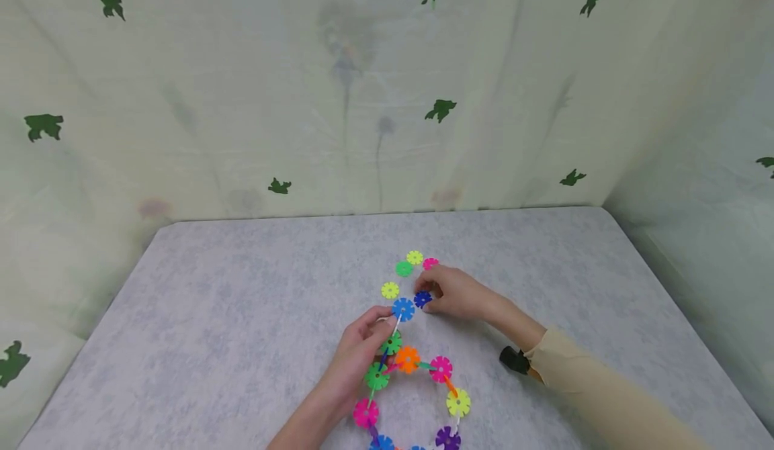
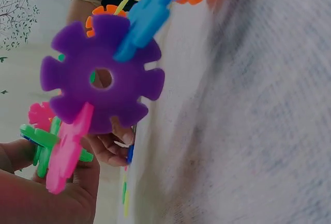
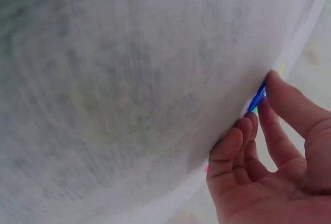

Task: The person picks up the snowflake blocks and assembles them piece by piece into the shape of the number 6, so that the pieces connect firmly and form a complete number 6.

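Note:
In the head view my left hand (image 1: 353, 356) grips the upper end of a ring-shaped chain of linked notched plastic discs, close to a light blue disc (image 1: 402, 309) and a green disc (image 1: 392, 342). My right hand (image 1: 456, 294) pinches a dark blue disc (image 1: 422, 299) just right of the light blue one; a small gap shows between them. The right wrist view shows this dark blue disc (image 3: 257, 98) edge-on between thumb and fingers, low at the tabletop. A purple disc (image 2: 67, 74) of the chain fills much of the left wrist view, hiding part of my hands.
Beyond my hands lie loose discs: yellow ones (image 1: 390, 290), a green one (image 1: 404, 268) and a pink one (image 1: 431, 262) beside the right fingers. The chain's orange disc (image 1: 408, 359) and others extend toward me over the grey tabletop (image 1: 242, 322). A patterned curtain (image 1: 272, 101) hangs behind the table.

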A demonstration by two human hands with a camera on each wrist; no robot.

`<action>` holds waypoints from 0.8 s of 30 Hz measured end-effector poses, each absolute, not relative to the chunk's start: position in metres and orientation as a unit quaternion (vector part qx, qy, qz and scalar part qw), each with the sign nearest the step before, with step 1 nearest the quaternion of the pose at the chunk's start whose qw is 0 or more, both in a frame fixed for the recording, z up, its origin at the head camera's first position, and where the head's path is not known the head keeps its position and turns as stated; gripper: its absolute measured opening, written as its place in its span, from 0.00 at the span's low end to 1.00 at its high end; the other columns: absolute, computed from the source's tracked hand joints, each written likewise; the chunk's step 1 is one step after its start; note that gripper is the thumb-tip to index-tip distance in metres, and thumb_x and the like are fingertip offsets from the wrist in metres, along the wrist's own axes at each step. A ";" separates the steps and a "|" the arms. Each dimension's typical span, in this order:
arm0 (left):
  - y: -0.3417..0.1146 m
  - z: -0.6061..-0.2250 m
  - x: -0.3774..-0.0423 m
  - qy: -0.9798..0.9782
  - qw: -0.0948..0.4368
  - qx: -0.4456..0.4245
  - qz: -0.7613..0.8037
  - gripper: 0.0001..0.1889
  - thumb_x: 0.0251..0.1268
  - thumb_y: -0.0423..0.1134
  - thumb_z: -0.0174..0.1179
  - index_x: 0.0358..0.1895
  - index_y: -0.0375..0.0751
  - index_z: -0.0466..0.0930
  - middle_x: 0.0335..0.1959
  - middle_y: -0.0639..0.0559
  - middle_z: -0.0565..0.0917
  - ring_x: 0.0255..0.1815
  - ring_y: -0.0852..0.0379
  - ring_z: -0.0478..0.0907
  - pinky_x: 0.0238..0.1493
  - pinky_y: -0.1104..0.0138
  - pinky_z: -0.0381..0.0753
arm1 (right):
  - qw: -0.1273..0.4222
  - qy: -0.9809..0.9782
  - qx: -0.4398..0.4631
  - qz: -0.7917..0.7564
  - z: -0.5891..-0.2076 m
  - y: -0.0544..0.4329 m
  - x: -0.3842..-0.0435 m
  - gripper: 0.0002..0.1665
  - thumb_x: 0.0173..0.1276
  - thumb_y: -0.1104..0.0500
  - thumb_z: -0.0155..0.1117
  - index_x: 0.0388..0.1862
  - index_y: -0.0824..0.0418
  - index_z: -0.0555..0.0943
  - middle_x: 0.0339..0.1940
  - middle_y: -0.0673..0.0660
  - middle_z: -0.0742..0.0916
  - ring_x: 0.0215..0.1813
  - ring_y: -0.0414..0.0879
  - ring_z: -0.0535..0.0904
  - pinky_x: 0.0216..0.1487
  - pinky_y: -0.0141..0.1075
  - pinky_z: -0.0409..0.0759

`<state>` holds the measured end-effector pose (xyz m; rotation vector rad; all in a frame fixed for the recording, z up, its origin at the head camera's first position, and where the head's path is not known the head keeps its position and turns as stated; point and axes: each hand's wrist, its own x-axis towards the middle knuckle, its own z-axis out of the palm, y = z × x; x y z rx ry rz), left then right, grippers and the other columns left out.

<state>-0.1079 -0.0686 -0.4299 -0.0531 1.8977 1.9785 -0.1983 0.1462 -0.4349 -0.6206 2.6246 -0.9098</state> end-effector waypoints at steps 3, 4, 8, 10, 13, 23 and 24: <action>-0.069 -0.430 -0.108 0.687 0.194 -0.016 0.700 0.21 0.73 0.50 0.56 0.58 0.40 0.77 0.39 0.50 0.79 0.35 0.55 0.74 0.40 0.63 0.74 | 0.155 0.912 -0.212 -0.317 -0.434 0.146 -0.196 0.12 0.61 0.65 0.73 0.40 0.55 0.80 0.35 0.49 0.80 0.38 0.46 0.74 0.42 0.38 0.77; -0.069 -0.430 -0.108 0.688 0.194 -0.015 0.699 0.21 0.72 0.50 0.56 0.58 0.39 0.77 0.39 0.50 0.79 0.34 0.55 0.74 0.39 0.63 0.75 | 0.157 0.911 -0.208 -0.319 -0.434 0.146 -0.195 0.12 0.62 0.65 0.72 0.39 0.54 0.79 0.34 0.49 0.80 0.38 0.45 0.74 0.42 0.38 0.77; -0.070 -0.430 -0.109 0.693 0.191 -0.010 0.695 0.21 0.72 0.49 0.57 0.58 0.39 0.77 0.38 0.50 0.80 0.33 0.56 0.75 0.37 0.64 0.76 | 0.145 0.907 -0.206 -0.337 -0.431 0.147 -0.186 0.11 0.65 0.67 0.67 0.37 0.51 0.78 0.35 0.47 0.82 0.38 0.44 0.77 0.42 0.38 0.78; -0.070 -0.431 -0.110 0.694 0.190 -0.008 0.695 0.20 0.72 0.49 0.58 0.58 0.39 0.77 0.38 0.50 0.80 0.34 0.55 0.75 0.37 0.64 0.76 | 0.132 0.902 -0.210 -0.353 -0.429 0.149 -0.179 0.11 0.66 0.67 0.65 0.37 0.51 0.78 0.36 0.47 0.83 0.38 0.43 0.77 0.41 0.38 0.78; -0.070 -0.431 -0.110 0.696 0.190 -0.008 0.692 0.19 0.72 0.50 0.57 0.56 0.40 0.78 0.38 0.50 0.80 0.37 0.55 0.74 0.38 0.64 0.75 | 0.112 0.888 -0.215 -0.392 -0.425 0.151 -0.165 0.11 0.67 0.68 0.64 0.39 0.51 0.79 0.37 0.46 0.83 0.38 0.43 0.78 0.41 0.37 0.79; -0.069 -0.431 -0.111 0.692 0.203 -0.023 0.693 0.18 0.74 0.50 0.54 0.54 0.41 0.78 0.34 0.50 0.80 0.29 0.55 0.75 0.35 0.64 0.76 | 0.058 0.839 -0.110 -0.530 -0.412 0.147 -0.122 0.09 0.66 0.62 0.68 0.43 0.54 0.81 0.38 0.49 0.85 0.39 0.46 0.82 0.44 0.33 0.82; -0.068 -0.431 -0.111 0.691 0.204 -0.022 0.693 0.18 0.74 0.51 0.54 0.54 0.41 0.77 0.33 0.51 0.79 0.29 0.55 0.75 0.34 0.64 0.75 | 0.052 0.836 -0.099 -0.537 -0.412 0.146 -0.120 0.08 0.66 0.62 0.69 0.43 0.54 0.81 0.37 0.49 0.85 0.40 0.47 0.82 0.44 0.33 0.82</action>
